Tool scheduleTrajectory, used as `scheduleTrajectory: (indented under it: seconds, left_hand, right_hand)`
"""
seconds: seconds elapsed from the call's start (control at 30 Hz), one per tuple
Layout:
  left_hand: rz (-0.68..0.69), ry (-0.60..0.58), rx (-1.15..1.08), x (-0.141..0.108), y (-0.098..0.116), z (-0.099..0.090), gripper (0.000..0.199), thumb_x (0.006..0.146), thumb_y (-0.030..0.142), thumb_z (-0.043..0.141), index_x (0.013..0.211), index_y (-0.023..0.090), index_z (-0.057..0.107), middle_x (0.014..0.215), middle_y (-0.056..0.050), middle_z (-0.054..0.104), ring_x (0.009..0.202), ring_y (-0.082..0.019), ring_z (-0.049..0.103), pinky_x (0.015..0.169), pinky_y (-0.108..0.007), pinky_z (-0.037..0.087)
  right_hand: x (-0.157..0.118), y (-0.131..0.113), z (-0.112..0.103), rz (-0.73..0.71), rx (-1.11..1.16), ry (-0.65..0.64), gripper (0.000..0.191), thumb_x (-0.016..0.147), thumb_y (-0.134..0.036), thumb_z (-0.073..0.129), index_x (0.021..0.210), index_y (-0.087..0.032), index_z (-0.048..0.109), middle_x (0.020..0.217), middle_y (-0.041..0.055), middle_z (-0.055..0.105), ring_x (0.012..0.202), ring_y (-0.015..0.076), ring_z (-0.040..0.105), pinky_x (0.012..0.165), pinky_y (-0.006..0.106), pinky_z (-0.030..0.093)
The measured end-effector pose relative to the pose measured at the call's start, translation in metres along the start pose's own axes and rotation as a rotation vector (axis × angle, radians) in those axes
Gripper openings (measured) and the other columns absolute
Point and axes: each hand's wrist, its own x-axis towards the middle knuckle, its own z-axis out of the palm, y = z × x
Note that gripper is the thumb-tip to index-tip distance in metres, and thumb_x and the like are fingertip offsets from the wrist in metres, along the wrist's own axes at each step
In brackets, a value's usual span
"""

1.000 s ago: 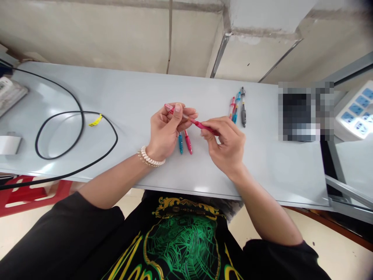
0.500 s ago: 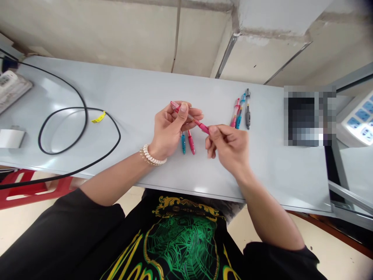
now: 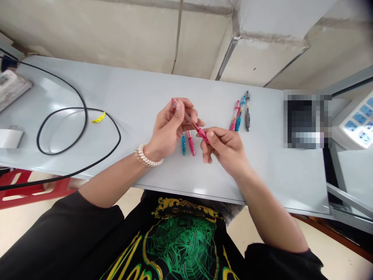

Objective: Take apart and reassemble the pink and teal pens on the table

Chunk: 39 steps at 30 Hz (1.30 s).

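Observation:
A pink pen is held tilted between both hands above the table. My left hand pinches its clear upper part between thumb and fingers. At the pink grip end, my right hand is closed on the same pen. Below them, a blue pen and another pink pen lie side by side, their upper parts hidden behind my left hand. To the right rest a red-pink pen, a blue pen and a grey pen, roughly parallel.
A black cable with a yellow tag loops across the left of the table. A white object sits at the left edge. A blurred-out dark item and a white power strip are at the right.
The held pen's pink end has dropped slightly, along with my right hand. My left hand has shifted a little left and up, still on the pen.

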Motion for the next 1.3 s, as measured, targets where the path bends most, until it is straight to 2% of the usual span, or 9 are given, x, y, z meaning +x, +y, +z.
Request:
scheduleTrajectory:
  seconds: [0.13,0.33,0.53,0.77,0.9,1.0,1.07,1.13,1.3]
  left_hand:
    - [-0.097,0.081,-0.064,0.001,0.007,0.001,0.052,0.105,0.068,0.041,0.080,0.026,0.061,0.064,-0.001,0.056,0.072,-0.020,0.070,0.081,-0.041,0.065]
    - [-0.111,0.149,-0.062,0.000,0.011,0.003,0.061,0.105,0.071,0.036,0.070,0.026,0.055,0.052,0.001,0.045,0.056,-0.016,0.060,0.066,-0.036,0.064]
    - [-0.107,0.135,-0.067,0.002,0.011,0.002,0.065,0.103,0.075,0.037,0.065,0.025,0.051,0.050,0.002,0.042,0.055,-0.015,0.059,0.062,-0.034,0.063]
    - [-0.107,0.102,-0.075,0.000,0.009,0.000,0.063,0.099,0.080,0.041,0.072,0.026,0.059,0.063,-0.003,0.055,0.077,-0.023,0.069,0.077,-0.043,0.064]
    - [-0.087,-0.043,-0.208,0.003,0.011,-0.004,0.076,0.103,0.077,0.020,0.088,0.022,0.070,0.097,-0.011,0.074,0.112,-0.028,0.072,0.101,-0.046,0.060]
    - [-0.020,0.050,-0.157,0.008,0.008,-0.008,0.058,0.111,0.056,0.026,0.104,0.021,0.072,0.120,-0.006,0.076,0.131,-0.024,0.066,0.112,-0.039,0.052]
    - [0.068,0.186,-0.019,0.011,0.004,-0.012,0.029,0.107,0.043,0.048,0.104,0.026,0.072,0.119,-0.002,0.077,0.128,-0.023,0.067,0.109,-0.035,0.053]
    - [0.121,0.252,0.111,0.013,0.001,-0.014,0.012,0.100,0.036,0.063,0.099,0.030,0.073,0.117,-0.001,0.077,0.120,-0.023,0.069,0.101,-0.034,0.056]
    - [0.091,0.248,0.211,0.016,-0.009,-0.017,0.011,0.095,0.034,0.073,0.085,0.029,0.072,0.106,-0.002,0.074,0.102,-0.021,0.071,0.089,-0.033,0.054]
  right_hand:
    - [0.000,0.015,0.011,-0.172,-0.178,0.081,0.032,0.100,-0.051,0.068,0.099,-0.019,0.070,0.073,-0.0009,0.072,0.062,0.0104,0.067,0.059,0.024,0.059]
    - [0.000,0.019,0.015,-0.153,-0.152,0.037,0.035,0.099,-0.054,0.068,0.099,-0.019,0.069,0.072,-0.0015,0.072,0.061,0.0104,0.067,0.059,0.026,0.059]
    - [0.000,0.015,0.015,-0.135,-0.135,0.029,0.033,0.098,-0.052,0.070,0.098,-0.018,0.069,0.071,-0.0015,0.072,0.060,0.0103,0.067,0.058,0.025,0.058]
    - [0.000,0.014,0.014,-0.117,-0.129,0.009,0.036,0.097,-0.055,0.070,0.097,-0.019,0.068,0.072,-0.0010,0.074,0.060,0.0110,0.068,0.057,0.026,0.057]
    - [0.000,0.010,0.008,-0.185,-0.191,0.098,0.035,0.098,-0.055,0.068,0.098,-0.020,0.067,0.072,-0.0005,0.073,0.060,0.0122,0.067,0.057,0.027,0.056]
    - [0.003,0.011,-0.004,-0.304,-0.444,0.309,0.028,0.102,-0.049,0.063,0.111,-0.022,0.067,0.069,-0.0025,0.067,0.057,0.0130,0.059,0.060,0.030,0.053]
    - [0.007,0.017,-0.015,-0.412,-0.744,0.415,0.023,0.105,-0.041,0.056,0.113,-0.023,0.068,0.065,-0.0027,0.060,0.059,0.0150,0.053,0.070,0.035,0.054]
    - [0.011,0.024,-0.025,-0.476,-1.031,0.423,0.022,0.105,-0.031,0.052,0.103,-0.023,0.072,0.063,-0.0002,0.054,0.069,0.0198,0.053,0.082,0.043,0.053]
    - [0.014,0.034,-0.030,-0.402,-1.257,0.502,0.016,0.098,-0.025,0.060,0.105,-0.022,0.074,0.093,0.0119,0.057,0.105,0.0336,0.054,0.100,0.059,0.045]
